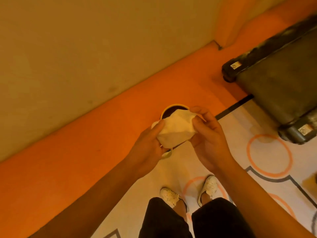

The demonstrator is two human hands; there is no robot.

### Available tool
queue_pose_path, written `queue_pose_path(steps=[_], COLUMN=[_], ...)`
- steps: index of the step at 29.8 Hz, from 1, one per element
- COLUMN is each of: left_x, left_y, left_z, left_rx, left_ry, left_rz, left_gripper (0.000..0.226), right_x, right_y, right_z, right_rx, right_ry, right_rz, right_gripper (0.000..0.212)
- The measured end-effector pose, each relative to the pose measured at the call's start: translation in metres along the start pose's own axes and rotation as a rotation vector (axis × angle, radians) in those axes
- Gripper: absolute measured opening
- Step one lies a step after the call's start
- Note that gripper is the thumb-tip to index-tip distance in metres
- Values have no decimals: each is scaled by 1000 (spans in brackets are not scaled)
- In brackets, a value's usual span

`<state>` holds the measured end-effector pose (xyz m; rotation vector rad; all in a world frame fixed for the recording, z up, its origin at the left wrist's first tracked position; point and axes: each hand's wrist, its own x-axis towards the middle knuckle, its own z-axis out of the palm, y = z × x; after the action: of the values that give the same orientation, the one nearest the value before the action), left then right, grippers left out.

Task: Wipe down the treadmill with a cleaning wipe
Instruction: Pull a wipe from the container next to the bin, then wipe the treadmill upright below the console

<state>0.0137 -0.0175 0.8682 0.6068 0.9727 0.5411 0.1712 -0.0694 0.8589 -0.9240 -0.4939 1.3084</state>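
A pale wall and an orange floor fill the space beyond the person's fingers. The dark treadmill lies well apart from both hands, up and to the right of the right fingertips, with its end resting on a white mat patterned with orange rings. The person stands on this mat. The left hand grips the white cleaning wipe from the left, thumb on top and fingers curled beneath. The right hand pinches the wipe's upper right corner between thumb and fingers. The bunched wipe spans the gap between the two hands. Just beyond the fingertips, partly hidden by the wipe, sits a round yellow-rimmed container. Two pale shoes show below the wrists.
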Motion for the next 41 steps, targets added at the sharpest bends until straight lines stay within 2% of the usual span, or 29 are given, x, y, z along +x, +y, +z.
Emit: queue_pose_path(steps=[3, 5, 10, 14, 17, 21, 23, 27, 29, 31, 33, 35, 36, 37, 39, 41], left_x=[9, 14, 25, 33, 34, 43, 47, 56, 67, 79, 95, 111, 121, 131, 152, 173], left_y=[15, 18, 10, 1, -10, -32, -48, -84, -103, -117, -130, -138, -141, -144, -148, -150], left_z=[33, 55, 114, 174, 235, 313, 347, 420, 447, 466, 491, 513, 521, 527, 540, 550], left_rx=[343, 516, 627, 617, 582, 477, 435, 731, 808, 736, 531, 356, 346, 371, 485, 630], left_ry=[-10, -65, -135, -251, -379, -511, -555, -382, -321, -258, -233, -224, -237, -265, -328, -337], left_rz=[193, 262, 281, 275, 253, 162, 137, 367, 451, 357, 86, -140, -176, -169, -102, 5], left_gripper=[21, 18, 24, 30, 46, 16, 30, 15, 31, 48, 43, 23, 20, 22, 25, 22], right_x=[-9, -14, -29, -51, -71, -99, -112, -130, -134, -133, -129, -119, -112, -106, -92, -78], right_y=[-29, -49, -92, -137, -174, -225, -249, -287, -297, -301, -305, -307, -309, -311, -314, -319], right_z=[-14, -27, -79, -123, -161, -226, -256, -307, -330, -347, -367, -388, -399, -409, -431, -451], right_rx=[32, -15, -162, -93, -72, -14, -77, -332, -442, -551, -634, -683, -678, -646, -532, -477], right_ry=[64, 145, 285, 297, 293, 289, 333, 464, 489, 568, 648, 697, 715, 718, 659, 618], right_rz=[-10, 16, 51, -122, -238, -281, -313, -347, -369, -383, -407, -367, -303, -215, -70, -30], right_gripper=[17, 18, 46, 71, 60, 37, 15, 20, 31, 45, 53, 57, 56, 52, 31, 12])
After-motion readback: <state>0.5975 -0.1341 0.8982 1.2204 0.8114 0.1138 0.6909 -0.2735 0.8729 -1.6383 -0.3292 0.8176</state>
